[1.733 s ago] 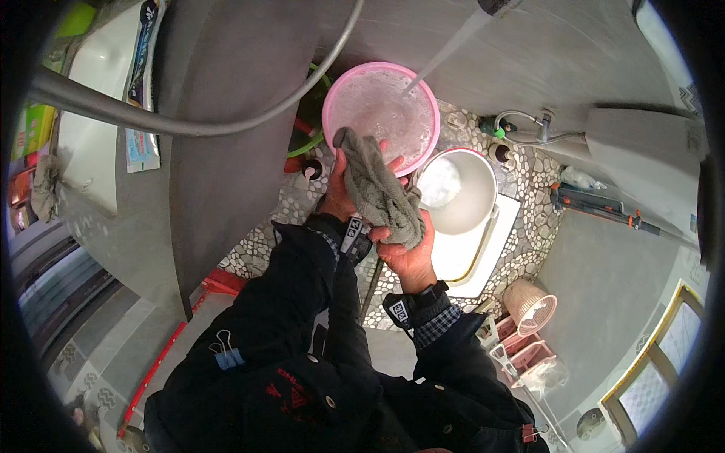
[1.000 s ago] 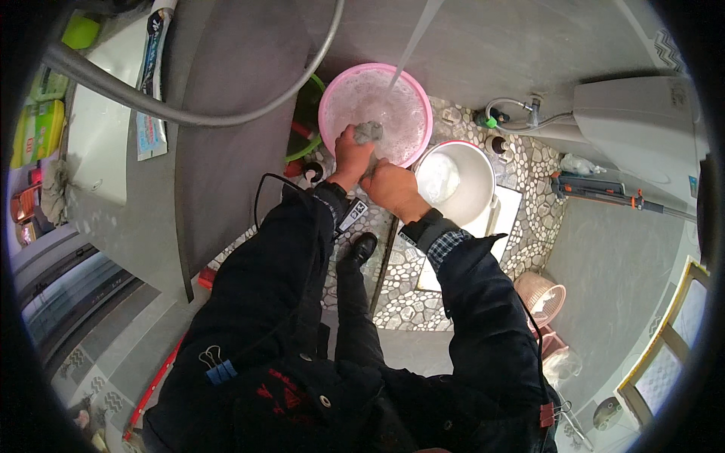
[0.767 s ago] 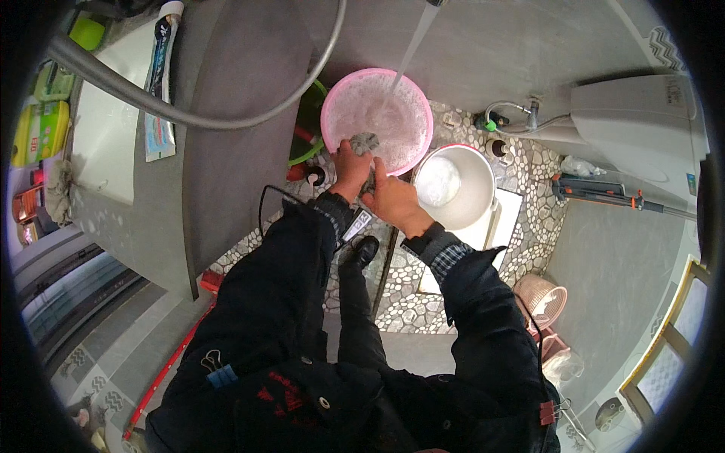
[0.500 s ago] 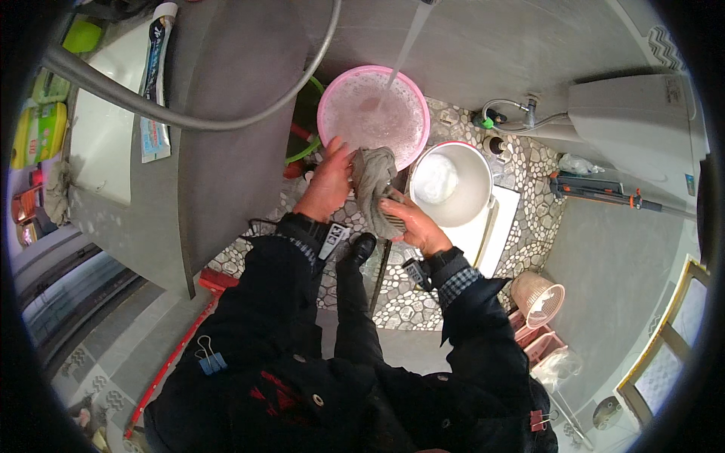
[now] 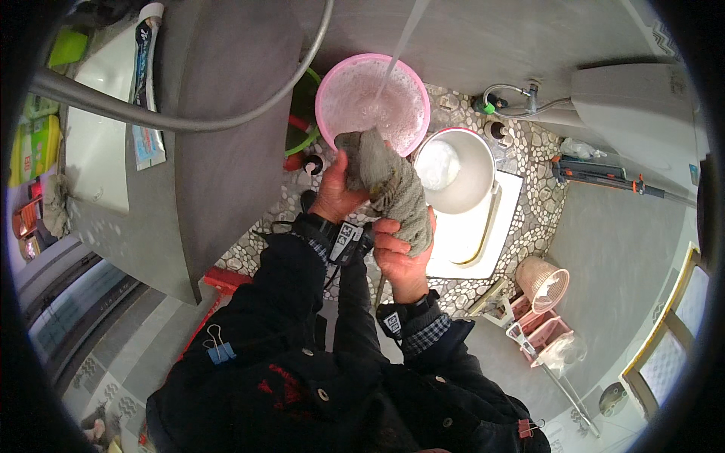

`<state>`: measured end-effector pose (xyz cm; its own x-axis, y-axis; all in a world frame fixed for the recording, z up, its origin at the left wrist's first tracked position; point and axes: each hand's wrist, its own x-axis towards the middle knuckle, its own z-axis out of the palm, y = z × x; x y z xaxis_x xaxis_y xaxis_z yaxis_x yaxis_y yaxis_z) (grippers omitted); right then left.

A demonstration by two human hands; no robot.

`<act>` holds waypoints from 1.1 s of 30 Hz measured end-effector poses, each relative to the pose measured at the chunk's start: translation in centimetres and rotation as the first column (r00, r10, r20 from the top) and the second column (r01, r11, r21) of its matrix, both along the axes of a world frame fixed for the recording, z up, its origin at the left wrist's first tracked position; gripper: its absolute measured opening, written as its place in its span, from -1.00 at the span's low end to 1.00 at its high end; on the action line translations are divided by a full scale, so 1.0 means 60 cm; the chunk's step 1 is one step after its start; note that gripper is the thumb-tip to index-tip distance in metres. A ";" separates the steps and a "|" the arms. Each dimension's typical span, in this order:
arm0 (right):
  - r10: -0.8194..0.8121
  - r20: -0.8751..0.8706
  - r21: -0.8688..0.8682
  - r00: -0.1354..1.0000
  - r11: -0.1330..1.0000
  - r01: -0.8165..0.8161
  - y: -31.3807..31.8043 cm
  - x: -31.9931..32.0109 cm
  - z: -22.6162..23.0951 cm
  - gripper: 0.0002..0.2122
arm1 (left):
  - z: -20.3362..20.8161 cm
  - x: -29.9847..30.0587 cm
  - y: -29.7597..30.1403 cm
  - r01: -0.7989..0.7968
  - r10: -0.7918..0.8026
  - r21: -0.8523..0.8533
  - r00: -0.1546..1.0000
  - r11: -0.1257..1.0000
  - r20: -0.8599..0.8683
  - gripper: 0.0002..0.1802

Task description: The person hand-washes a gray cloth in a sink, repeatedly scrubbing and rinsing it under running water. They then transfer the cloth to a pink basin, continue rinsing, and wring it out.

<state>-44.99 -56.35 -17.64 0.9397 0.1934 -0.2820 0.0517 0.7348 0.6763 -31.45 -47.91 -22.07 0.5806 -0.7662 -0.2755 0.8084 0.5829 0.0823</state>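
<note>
A crumpled grey cloth [image 5: 385, 177] with a knitted-looking texture and a striped patch stretches between my two hands. My left hand [image 5: 336, 192] grips its upper left end, with the thumb lying along it. Around the lower right end are the curled fingers of my right hand [image 5: 402, 264]. The cloth overlaps the near rim of a pink basin [image 5: 322, 113] holding foamy water. A stream of water [image 5: 400, 47] falls into the basin from above. Right of the cloth stands a white bucket [image 5: 479, 177] with a red rim and something white inside.
A white squat toilet [image 5: 507, 226] lies beside the bucket on pebble-patterned floor. Left are a grey counter [image 5: 226, 151], a hanging hose [image 5: 196, 119] and a green tub [image 5: 306, 98]. A small bottle [image 5: 311, 166] stands near the basin; pink baskets [image 5: 547, 332] sit at right.
The cloth has gone from bunched to more spread out, angled down to the right. My right hand has moved lower and nearer to me, turning its fingers round the cloth's end.
</note>
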 end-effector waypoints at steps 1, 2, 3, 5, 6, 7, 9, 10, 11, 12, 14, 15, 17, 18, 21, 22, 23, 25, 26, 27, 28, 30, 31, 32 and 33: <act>0.045 -0.025 -0.082 0.999 0.995 -0.047 -0.007 0.000 -0.001 -0.31 | 0.011 0.006 0.008 0.051 -0.056 0.095 0.997 0.994 0.052 -0.26; 0.068 -0.048 -0.160 0.997 0.984 -0.075 -0.013 0.000 -0.002 -0.31 | 0.022 0.011 0.014 0.101 -0.128 0.216 0.986 0.971 0.111 -0.31; 0.091 -0.073 -0.238 0.993 0.966 -0.106 -0.019 0.002 -0.002 -0.30 | 0.032 0.014 0.019 0.144 -0.208 0.352 0.966 0.925 0.152 -0.36; 0.188 -0.115 -0.523 0.975 0.824 -0.220 -0.030 0.007 0.002 -0.36 | 0.048 0.018 0.013 0.123 -0.227 0.418 0.951 0.900 0.209 -0.51; 0.240 -0.168 -0.660 0.956 0.693 -0.290 -0.037 0.012 0.005 -0.38 | 0.055 0.021 0.010 0.122 -0.260 0.464 0.934 0.877 0.246 -0.53; 0.269 -0.220 -0.778 0.938 0.531 -0.335 -0.041 0.018 0.009 -0.40 | 0.061 0.023 0.007 0.120 -0.295 0.510 0.914 0.852 0.278 -0.55; 0.294 -0.381 -0.902 0.877 0.090 -0.422 -0.052 0.037 0.015 -0.55 | 0.063 0.030 -0.006 0.080 -0.320 0.595 0.896 0.799 0.309 -0.57; 0.271 -0.412 -0.911 0.870 -0.131 -0.391 -0.053 0.048 0.017 -0.58 | 0.060 0.033 -0.012 0.055 -0.331 0.636 0.886 0.770 0.324 -0.58; 0.252 -0.371 -0.900 0.894 -0.334 -0.279 -0.054 0.058 0.018 -0.61 | 0.055 0.037 -0.018 0.016 -0.361 0.687 0.859 0.727 0.363 -0.58; 0.314 -0.482 -0.832 0.818 -0.456 -0.315 -0.056 0.073 0.015 -0.65 | 0.047 0.039 -0.023 -0.027 -0.394 0.733 0.829 0.680 0.397 -0.57; 0.276 -0.591 -0.671 0.758 -0.690 -0.272 -0.059 0.093 0.010 -0.61 | 0.027 0.039 -0.033 -0.154 -0.404 0.779 0.785 0.608 0.470 -0.56; 0.244 -0.635 -0.573 0.733 -0.785 -0.235 -0.062 0.100 0.008 -0.60 | 0.016 0.041 -0.036 -0.192 -0.446 0.806 0.750 0.560 0.488 -0.56; 0.158 -0.732 -0.367 0.662 -0.911 -0.188 -0.063 0.115 0.000 -0.53 | -0.008 0.047 -0.044 -0.275 -0.531 0.842 0.675 0.464 0.513 -0.56; 0.138 -0.775 -0.292 0.617 -0.944 -0.156 -0.064 0.123 -0.004 -0.51 | -0.020 0.049 -0.046 -0.318 -0.566 0.855 0.647 0.410 0.512 -0.56; 0.062 -0.863 -0.111 0.502 -0.992 -0.068 -0.059 0.138 -0.016 -0.40 | -0.050 0.051 -0.052 -0.477 -0.649 0.838 0.556 0.263 0.520 -0.56; 0.037 -0.862 -0.077 0.505 -0.995 -0.058 -0.054 0.142 -0.019 -0.39 | -0.058 0.051 -0.054 -0.546 -0.662 0.804 0.517 0.233 0.543 -0.56; 0.008 -0.862 -0.040 0.506 -0.998 -0.052 -0.051 0.142 -0.024 -0.38 | -0.069 0.049 -0.056 -0.571 -0.689 0.797 0.498 0.196 0.526 -0.57; -0.043 -0.838 -0.018 0.544 -0.994 -0.107 -0.039 0.135 -0.031 -0.35 | -0.085 0.043 -0.053 -0.614 -0.740 0.784 0.484 0.092 0.467 -0.56; -0.046 -0.838 -0.021 0.544 -0.993 -0.116 -0.032 0.128 -0.035 -0.32 | -0.091 0.040 -0.049 -0.654 -0.756 0.755 0.472 0.045 0.453 -0.55; -0.055 -0.827 -0.019 0.559 -0.992 -0.126 -0.027 0.121 -0.040 -0.30 | -0.095 0.039 -0.046 -0.612 -0.754 0.791 0.520 0.001 0.403 -0.55; -0.055 -0.770 -0.023 0.636 -0.993 -0.114 -0.019 0.109 -0.044 -0.20 | -0.097 0.036 -0.042 -0.603 -0.740 0.798 0.548 -0.027 0.389 -0.54; -0.031 -0.739 -0.061 0.673 -0.992 -0.112 -0.010 0.085 -0.055 -0.15 | -0.094 0.028 -0.034 -0.518 -0.734 0.855 0.589 -0.023 0.337 -0.47; -0.025 -0.716 -0.076 0.697 -0.991 -0.113 -0.009 0.075 -0.062 -0.12 | -0.088 0.023 -0.032 -0.446 -0.739 0.895 0.600 0.007 0.305 -0.41; 0.031 -0.737 -0.170 0.676 -0.975 -0.141 -0.011 0.065 -0.070 -0.08 | -0.080 0.016 -0.030 -0.371 -0.744 0.928 0.610 0.035 0.272 -0.35; 0.045 -0.731 -0.233 0.681 -0.954 -0.187 -0.015 0.056 -0.077 -0.09 | -0.071 0.008 -0.029 -0.331 -0.748 0.934 0.585 0.134 0.314 -0.34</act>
